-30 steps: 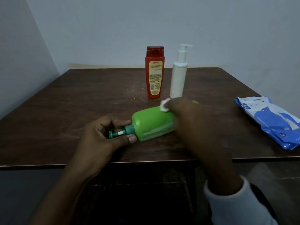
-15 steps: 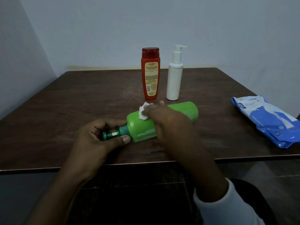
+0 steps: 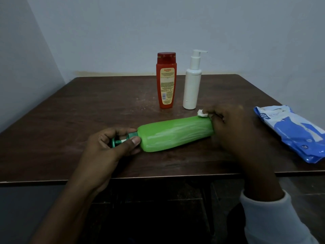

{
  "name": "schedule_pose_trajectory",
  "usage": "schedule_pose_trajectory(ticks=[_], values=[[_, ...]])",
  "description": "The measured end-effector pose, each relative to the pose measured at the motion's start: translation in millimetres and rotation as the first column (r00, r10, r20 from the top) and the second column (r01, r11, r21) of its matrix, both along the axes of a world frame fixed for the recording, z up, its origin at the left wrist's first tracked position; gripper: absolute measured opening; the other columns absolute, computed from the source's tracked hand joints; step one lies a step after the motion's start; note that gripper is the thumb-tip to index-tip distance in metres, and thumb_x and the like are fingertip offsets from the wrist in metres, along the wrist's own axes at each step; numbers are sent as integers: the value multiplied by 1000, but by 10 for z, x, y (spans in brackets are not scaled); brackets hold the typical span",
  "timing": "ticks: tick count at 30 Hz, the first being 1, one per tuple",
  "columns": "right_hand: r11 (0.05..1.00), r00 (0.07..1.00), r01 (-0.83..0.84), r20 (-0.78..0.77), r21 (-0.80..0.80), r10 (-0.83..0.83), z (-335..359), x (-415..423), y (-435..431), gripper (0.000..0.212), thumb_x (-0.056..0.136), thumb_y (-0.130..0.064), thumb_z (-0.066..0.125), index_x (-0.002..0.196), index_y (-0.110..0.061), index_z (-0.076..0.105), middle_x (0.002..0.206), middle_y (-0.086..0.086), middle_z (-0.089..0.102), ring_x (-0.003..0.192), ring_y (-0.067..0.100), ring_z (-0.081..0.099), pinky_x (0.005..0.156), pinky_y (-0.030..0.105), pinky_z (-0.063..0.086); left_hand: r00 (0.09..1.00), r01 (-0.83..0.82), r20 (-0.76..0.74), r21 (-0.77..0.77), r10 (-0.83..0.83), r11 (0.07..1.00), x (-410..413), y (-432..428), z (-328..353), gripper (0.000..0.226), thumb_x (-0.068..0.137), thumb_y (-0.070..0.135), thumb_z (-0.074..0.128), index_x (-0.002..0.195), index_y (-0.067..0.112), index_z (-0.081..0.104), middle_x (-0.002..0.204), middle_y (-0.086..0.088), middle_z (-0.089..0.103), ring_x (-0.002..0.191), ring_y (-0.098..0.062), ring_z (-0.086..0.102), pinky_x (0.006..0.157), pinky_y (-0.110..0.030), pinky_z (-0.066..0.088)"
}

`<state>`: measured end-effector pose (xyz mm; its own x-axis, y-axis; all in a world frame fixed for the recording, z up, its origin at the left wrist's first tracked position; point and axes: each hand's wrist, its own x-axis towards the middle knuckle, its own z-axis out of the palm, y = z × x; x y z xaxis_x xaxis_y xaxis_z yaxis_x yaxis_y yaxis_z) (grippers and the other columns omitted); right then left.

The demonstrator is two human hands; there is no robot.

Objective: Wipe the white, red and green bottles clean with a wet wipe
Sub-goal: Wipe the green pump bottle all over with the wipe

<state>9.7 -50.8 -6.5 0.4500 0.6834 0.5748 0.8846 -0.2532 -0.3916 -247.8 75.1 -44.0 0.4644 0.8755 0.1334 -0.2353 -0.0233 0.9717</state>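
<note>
Dk brown tbl (image 3: pixel 88 120), plain grey wall (image 3: pixel 158 23) behind

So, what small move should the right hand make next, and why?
Probably sweep the wet wipe along the green bottle toward its pump: the right hand holds it at the base end, and the left hand grips the pump.

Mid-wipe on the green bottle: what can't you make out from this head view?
All from the head view:
- wet wipe: only a white tip shows; the right hand covers the rest.
- green bottle: base end behind the right hand, underside against the table.
- pump: mostly wrapped by the left hand.
- wipes pack: cut off by the right edge.
</note>
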Motion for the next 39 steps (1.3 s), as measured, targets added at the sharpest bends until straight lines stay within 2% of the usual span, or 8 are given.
schedule_pose_trajectory(ticks=[4,8,14,18,25,30,33,39], values=[[999,999,-37,-30,9,37,10,11,-30,32,83,0,59,100,-24,73,95,-12,59,85,7,52,77,13,30,1000,-20,-11,-33,20,999,22,8,26,29,69,14,79,95,2,76,97,-17,78,88,-27,77,74,-31,65],[998,999,-12,-44,-67,9,-2,32,-79,23,86,-13,62,103,-24,70,100,-3,60,83,8,52,73,22,34,999,-31,-23,-52,30,998,39,16,35,24,71,19,77,89,3,75,89,-13,78,78,-23,75,69,-27,65],[994,998,1,-57,-107,-8,39,-57,-131,16,86,-19,64,99,-24,71,85,-7,65,76,4,58,71,19,43,999,-37,-34,-65,35,997,47,3,53,14,73,21,77,79,9,77,87,-11,77,75,-26,73,67,-27,64],[985,995,3,-93,-172,-19,59,-307,-49,18,88,-19,55,100,-21,68,89,0,67,83,16,62,79,36,50,997,-58,-57,-49,56,997,36,0,53,23,74,21,77,86,2,76,88,-13,77,76,-28,72,66,-27,64],[987,991,-135,4,-82,136,-30,-1185,106,28,91,-15,52,116,-19,62,112,0,56,97,14,54,82,24,44,993,-63,-106,-33,59,997,35,-24,82,16,81,17,76,89,3,76,77,-15,75,60,-16,69,53,-19,55],[930,928,-358,73,-86,364,-178,-1552,158,31,90,-13,51,119,-16,62,110,2,57,98,17,52,81,26,46,997,-29,-69,-41,26,999,7,-43,82,8,85,6,71,84,9,78,81,-13,76,67,-19,70,61,-28,59],[949,949,-304,58,-82,309,-119,-1369,161,32,85,-13,53,114,-19,65,105,1,60,95,16,52,77,22,39,994,-31,-102,-36,27,999,11,-25,66,5,87,6,74,90,4,78,85,-16,78,68,-19,71,64,-26,60],[981,999,-5,40,-195,13,25,-560,81,27,89,-10,57,112,-18,67,111,8,62,100,23,55,83,31,40,997,-34,-67,-6,34,999,30,-10,47,19,73,19,78,87,7,78,84,-13,77,71,-22,72,62,-22,60]])
